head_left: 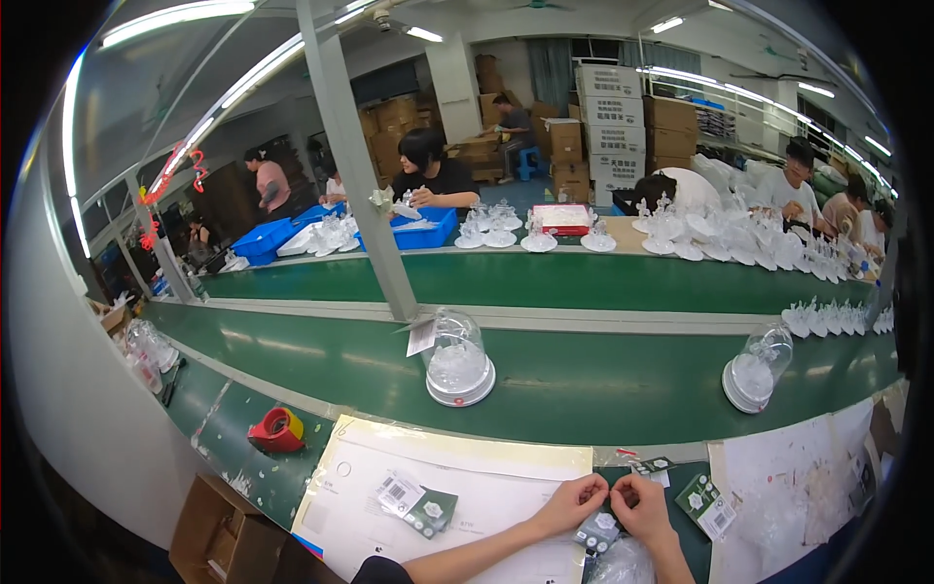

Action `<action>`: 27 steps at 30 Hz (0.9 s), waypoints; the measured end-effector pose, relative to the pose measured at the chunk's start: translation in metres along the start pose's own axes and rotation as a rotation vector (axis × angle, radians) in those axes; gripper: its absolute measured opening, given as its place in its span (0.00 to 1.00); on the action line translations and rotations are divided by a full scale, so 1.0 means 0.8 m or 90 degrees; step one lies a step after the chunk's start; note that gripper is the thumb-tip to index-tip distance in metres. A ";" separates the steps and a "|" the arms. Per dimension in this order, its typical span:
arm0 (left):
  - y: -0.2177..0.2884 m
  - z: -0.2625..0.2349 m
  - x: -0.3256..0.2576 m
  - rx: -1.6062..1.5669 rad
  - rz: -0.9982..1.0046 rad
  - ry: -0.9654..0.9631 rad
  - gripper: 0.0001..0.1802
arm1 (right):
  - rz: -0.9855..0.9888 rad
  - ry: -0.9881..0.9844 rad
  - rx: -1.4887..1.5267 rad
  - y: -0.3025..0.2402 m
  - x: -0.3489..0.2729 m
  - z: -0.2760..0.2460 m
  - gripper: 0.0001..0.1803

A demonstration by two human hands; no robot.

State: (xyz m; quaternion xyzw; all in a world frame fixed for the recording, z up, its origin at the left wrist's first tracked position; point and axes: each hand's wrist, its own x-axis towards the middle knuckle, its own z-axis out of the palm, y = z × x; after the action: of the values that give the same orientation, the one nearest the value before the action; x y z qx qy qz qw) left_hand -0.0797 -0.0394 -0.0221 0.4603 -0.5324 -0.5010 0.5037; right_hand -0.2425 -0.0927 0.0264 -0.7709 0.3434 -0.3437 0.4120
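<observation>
Close together at the front of the bench, my left hand (pixel 583 496) and my right hand (pixel 642 504) are both closed in a pinch. Whatever is between the fingertips is too small to make out. Just beneath them sits a grey-green card tag (pixel 596 532), beside a clear, shiny plastic object (pixel 625 563) cut off by the lower edge. A green-and-white tag (pixel 706 505) lies to the right of my right hand, and a small dark green tag (pixel 653 466) is just beyond it. More green-and-white tags (pixel 416 501) lie on the paper sheet (pixel 365 467) to the left.
A red-and-yellow tape dispenser (pixel 278 430) stands at left, above a cardboard box (pixel 226 530). Two clear domes on white bases (pixel 461 375) (pixel 751 380) rest on the green conveyor (pixel 584 365). A grey post (pixel 360 165) rises beyond. Several people work across the line.
</observation>
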 end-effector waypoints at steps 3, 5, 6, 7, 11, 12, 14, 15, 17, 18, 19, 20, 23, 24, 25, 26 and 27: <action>0.012 0.000 -0.002 0.049 -0.006 0.046 0.07 | -0.025 -0.036 -0.025 0.002 -0.003 -0.007 0.06; 0.017 -0.012 -0.006 0.125 -0.034 0.088 0.07 | 0.019 -0.082 0.024 -0.005 0.009 0.000 0.09; 0.005 -0.018 -0.009 0.090 -0.010 0.113 0.07 | 0.027 -0.083 0.101 0.002 0.010 0.009 0.09; 0.007 -0.025 -0.014 0.104 0.001 0.111 0.07 | 0.002 -0.063 0.102 0.001 0.013 0.016 0.10; 0.070 -0.003 -0.003 0.015 -0.048 0.007 0.11 | 0.031 0.016 0.068 -0.044 0.017 -0.022 0.09; 0.084 0.001 0.001 0.028 -0.058 -0.015 0.11 | 0.014 0.011 0.054 -0.055 0.012 -0.035 0.09; 0.117 -0.001 0.022 0.076 -0.065 -0.079 0.12 | 0.025 0.013 0.074 -0.069 0.011 -0.067 0.08; 0.128 -0.001 0.040 0.056 -0.069 -0.088 0.11 | 0.024 0.031 0.080 -0.070 0.015 -0.081 0.08; 0.147 0.003 0.080 0.034 -0.053 -0.106 0.11 | 0.023 0.050 0.086 -0.061 0.029 -0.108 0.07; 0.155 0.007 0.101 0.031 -0.033 -0.115 0.10 | 0.025 0.069 0.153 -0.046 0.038 -0.118 0.07; 0.157 0.015 0.125 0.026 -0.002 -0.123 0.10 | 0.027 0.089 0.219 -0.033 0.048 -0.130 0.07; 0.157 0.022 0.150 0.020 0.027 -0.129 0.09 | 0.026 0.128 0.239 -0.025 0.058 -0.142 0.08; 0.174 0.059 0.232 0.162 0.166 -0.148 0.08 | 0.003 0.232 0.169 -0.002 0.085 -0.192 0.08; 0.180 0.074 0.258 0.168 0.158 -0.168 0.08 | -0.024 0.293 0.080 0.004 0.090 -0.212 0.08; 0.179 0.084 0.285 0.186 0.212 -0.167 0.09 | -0.023 0.292 0.074 0.010 0.102 -0.229 0.08; 0.174 0.086 0.310 0.207 0.262 -0.158 0.09 | -0.037 0.326 0.043 0.019 0.118 -0.240 0.09; 0.178 0.095 0.328 0.200 0.264 -0.159 0.09 | -0.048 0.367 0.004 0.025 0.129 -0.254 0.09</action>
State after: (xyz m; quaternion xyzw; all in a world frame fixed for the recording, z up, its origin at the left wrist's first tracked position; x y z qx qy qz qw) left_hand -0.1718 -0.2842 0.1403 0.3486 -0.7441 -0.3514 0.4487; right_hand -0.3582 -0.2662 0.1212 -0.6525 0.4161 -0.5646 0.2870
